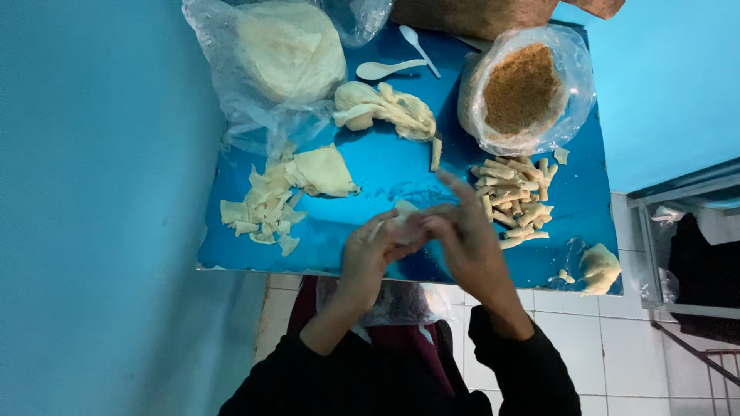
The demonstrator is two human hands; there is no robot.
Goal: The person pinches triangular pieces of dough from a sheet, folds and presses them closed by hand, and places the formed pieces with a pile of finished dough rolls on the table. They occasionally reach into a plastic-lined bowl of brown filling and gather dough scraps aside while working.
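Partly hidden, dough piece (401, 216) (shape unclear) pinched between left hand (370, 258), right hand (466, 243).

Bare tabletop (385, 166) strip runs open up the middle. Left side blocked by dough scraps (266, 208), far left corner by wrapper bag (281, 58); right side by rolled sticks (515, 200) and crumb bag (524, 88).

A single head-worn camera looks steeply down from close above onto the blue tabletop (385, 166), facing the person's own lap and the white tiled floor (617, 347) beneath, wall at left.
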